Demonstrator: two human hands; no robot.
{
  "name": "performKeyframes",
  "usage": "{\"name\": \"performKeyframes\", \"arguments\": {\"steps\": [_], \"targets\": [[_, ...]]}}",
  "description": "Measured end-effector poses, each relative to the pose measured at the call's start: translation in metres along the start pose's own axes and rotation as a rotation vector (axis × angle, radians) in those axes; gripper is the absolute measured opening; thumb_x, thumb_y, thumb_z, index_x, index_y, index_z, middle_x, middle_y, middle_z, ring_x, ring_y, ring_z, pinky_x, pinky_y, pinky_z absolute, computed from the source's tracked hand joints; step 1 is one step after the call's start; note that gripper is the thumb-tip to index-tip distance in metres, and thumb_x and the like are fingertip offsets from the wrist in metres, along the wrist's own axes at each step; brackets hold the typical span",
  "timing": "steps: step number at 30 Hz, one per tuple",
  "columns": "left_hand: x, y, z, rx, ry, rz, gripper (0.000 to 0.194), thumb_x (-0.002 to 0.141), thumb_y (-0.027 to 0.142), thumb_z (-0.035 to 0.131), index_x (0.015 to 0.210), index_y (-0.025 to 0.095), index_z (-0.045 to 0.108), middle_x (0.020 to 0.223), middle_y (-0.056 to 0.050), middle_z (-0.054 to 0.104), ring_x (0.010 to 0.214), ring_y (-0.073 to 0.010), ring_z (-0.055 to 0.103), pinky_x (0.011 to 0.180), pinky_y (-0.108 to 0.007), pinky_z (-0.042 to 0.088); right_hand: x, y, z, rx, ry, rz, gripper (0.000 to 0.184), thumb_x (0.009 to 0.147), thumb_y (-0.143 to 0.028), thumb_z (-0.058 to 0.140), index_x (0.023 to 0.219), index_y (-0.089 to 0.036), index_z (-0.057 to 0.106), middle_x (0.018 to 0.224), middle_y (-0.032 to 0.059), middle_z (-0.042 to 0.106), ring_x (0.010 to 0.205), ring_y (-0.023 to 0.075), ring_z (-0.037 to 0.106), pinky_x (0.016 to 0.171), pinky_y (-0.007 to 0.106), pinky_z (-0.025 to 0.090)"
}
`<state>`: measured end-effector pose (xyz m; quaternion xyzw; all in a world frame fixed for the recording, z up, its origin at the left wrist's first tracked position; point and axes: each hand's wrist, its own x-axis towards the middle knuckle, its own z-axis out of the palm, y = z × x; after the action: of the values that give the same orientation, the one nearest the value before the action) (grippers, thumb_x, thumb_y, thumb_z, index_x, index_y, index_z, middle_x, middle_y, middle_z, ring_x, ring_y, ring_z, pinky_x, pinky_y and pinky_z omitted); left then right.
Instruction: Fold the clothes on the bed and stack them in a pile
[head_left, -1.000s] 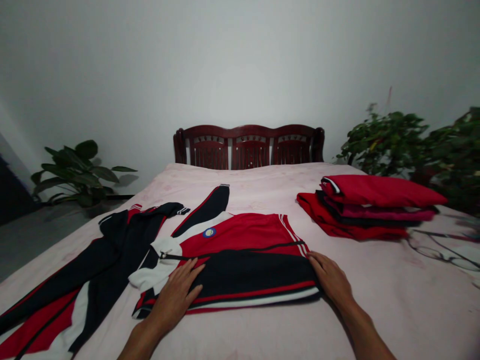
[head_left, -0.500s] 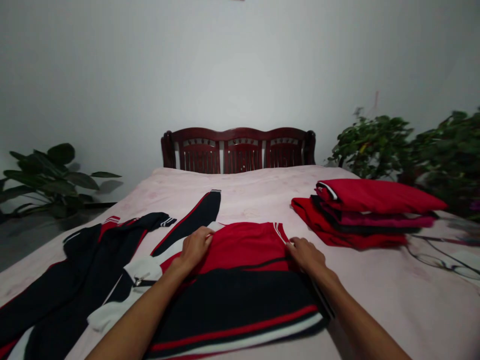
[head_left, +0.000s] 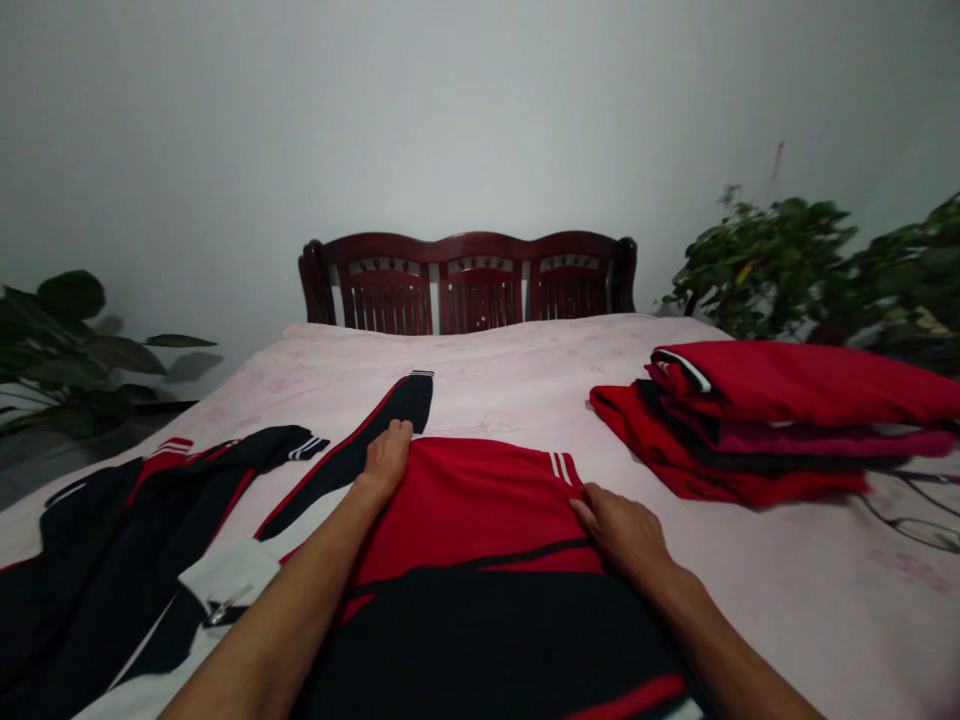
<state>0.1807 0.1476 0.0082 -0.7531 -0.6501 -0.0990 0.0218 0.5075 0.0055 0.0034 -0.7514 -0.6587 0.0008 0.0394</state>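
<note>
My left hand (head_left: 385, 464) and right hand (head_left: 619, 530) press flat on the jacket (head_left: 472, 500), fingers open; folded clothes (head_left: 772, 425) sit at two o'clock.

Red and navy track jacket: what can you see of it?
The track jacket lies flat on the pink bedsheet, red above dark navy, with a thin dark line between. It has a white collar, metal zip pull, white shoulder stripes and a dark sleeve piped in red. Both the left hand and right hand rest on it.
</note>
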Motion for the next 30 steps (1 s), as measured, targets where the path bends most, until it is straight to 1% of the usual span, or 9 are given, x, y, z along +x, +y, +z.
{"name": "performKeyframes", "arguments": {"steps": [7, 10, 14, 17, 19, 22, 25, 27, 30], "targets": [[0.015, -0.002, 0.012, -0.116, 0.048, -0.081, 0.035, 0.097, 0.016, 0.030, 0.119, 0.016, 0.057, 0.116, -0.016, 0.063, 0.107, -0.0264, 0.064, 0.088, -0.038, 0.050, -0.003, 0.005, -0.005, -0.083, 0.093, -0.065, 0.041, 0.099, -0.044, 0.033, 0.103, -0.019, 0.065, 0.101, 0.0148, 0.070, 0.094, 0.0299, 0.065, 0.079, 0.040, 0.043], [0.003, 0.005, 0.012, -0.181, 0.073, 0.038, 0.041, 0.098, 0.020, 0.033, 0.136, 0.015, 0.047, 0.133, -0.016, 0.057, 0.122, -0.0221, 0.057, 0.101, -0.034, 0.045, 0.001, -0.011, -0.011, -0.066, 0.180, -0.144, 0.044, 0.099, -0.042, 0.035, 0.118, -0.015, 0.064, 0.117, 0.0185, 0.066, 0.110, 0.0321, 0.060, 0.094, 0.045, 0.042], [-0.032, 0.013, 0.017, -0.225, 0.047, 0.264, 0.050, 0.100, 0.034, 0.038, 0.146, 0.017, 0.040, 0.152, -0.012, 0.045, 0.140, -0.0188, 0.041, 0.115, -0.033, 0.032, 0.016, -0.050, -0.004, 0.007, 0.176, -0.399, 0.055, 0.099, -0.045, 0.036, 0.143, -0.014, 0.049, 0.149, 0.0168, 0.047, 0.138, 0.0315, 0.041, 0.115, 0.047, 0.028], [-0.055, 0.000, 0.024, -0.174, -0.036, 0.380, 0.054, 0.098, 0.044, 0.042, 0.148, 0.022, 0.042, 0.157, -0.011, 0.038, 0.147, -0.0247, 0.031, 0.120, -0.046, 0.021, 0.032, -0.062, 0.015, 0.015, 0.071, -0.532, 0.063, 0.098, -0.052, 0.033, 0.148, -0.015, 0.043, 0.155, 0.0143, 0.039, 0.146, 0.0301, 0.030, 0.118, 0.049, 0.023], [-0.063, -0.021, 0.026, -0.099, -0.089, 0.390, 0.056, 0.098, 0.047, 0.039, 0.150, 0.024, 0.039, 0.160, -0.011, 0.033, 0.149, -0.0274, 0.025, 0.121, -0.052, 0.014, 0.045, -0.055, 0.029, -0.006, 0.029, -0.502, 0.066, 0.098, -0.053, 0.032, 0.151, -0.014, 0.039, 0.157, 0.0147, 0.035, 0.147, 0.0293, 0.028, 0.119, 0.050, 0.021], [-0.066, -0.064, 0.021, -0.014, -0.117, 0.307, 0.055, 0.099, 0.046, 0.035, 0.151, 0.027, 0.038, 0.162, -0.009, 0.029, 0.151, -0.0278, 0.020, 0.120, -0.052, 0.010, 0.059, -0.034, 0.041, -0.011, 0.044, -0.429, 0.064, 0.098, -0.050, 0.033, 0.152, -0.016, 0.037, 0.158, 0.0136, 0.033, 0.147, 0.0264, 0.027, 0.120, 0.051, 0.015], [-0.066, -0.106, 0.012, -0.027, -0.125, 0.115, 0.055, 0.098, 0.045, 0.038, 0.150, 0.030, 0.038, 0.161, -0.008, 0.031, 0.150, -0.0268, 0.022, 0.120, -0.051, 0.012, 0.065, -0.026, 0.036, 0.011, 0.059, -0.417, 0.060, 0.097, -0.048, 0.035, 0.149, -0.019, 0.041, 0.156, 0.0128, 0.038, 0.146, 0.0251, 0.031, 0.120, 0.050, 0.016], [-0.066, -0.126, 0.008, -0.054, -0.121, -0.047, 0.056, 0.096, 0.046, 0.040, 0.149, 0.026, 0.040, 0.160, -0.012, 0.032, 0.149, -0.0305, 0.025, 0.118, -0.055, 0.016, 0.067, -0.031, 0.022, 0.029, 0.048, -0.392, 0.054, 0.098, -0.046, 0.033, 0.139, -0.019, 0.054, 0.148, 0.0137, 0.049, 0.139, 0.0266, 0.042, 0.116, 0.049, 0.024], [-0.061, -0.143, 0.004, -0.090, -0.102, -0.215, 0.059, 0.094, 0.045, 0.043, 0.143, 0.014, 0.047, 0.154, -0.023, 0.040, 0.143, -0.0384, 0.035, 0.111, -0.057, 0.028, 0.074, -0.049, -0.004, 0.048, 0.044, -0.292, 0.051, 0.100, -0.040, 0.027, 0.116, -0.016, 0.069, 0.123, 0.0177, 0.068, 0.117, 0.0291, 0.060, 0.102, 0.044, 0.039]]}}
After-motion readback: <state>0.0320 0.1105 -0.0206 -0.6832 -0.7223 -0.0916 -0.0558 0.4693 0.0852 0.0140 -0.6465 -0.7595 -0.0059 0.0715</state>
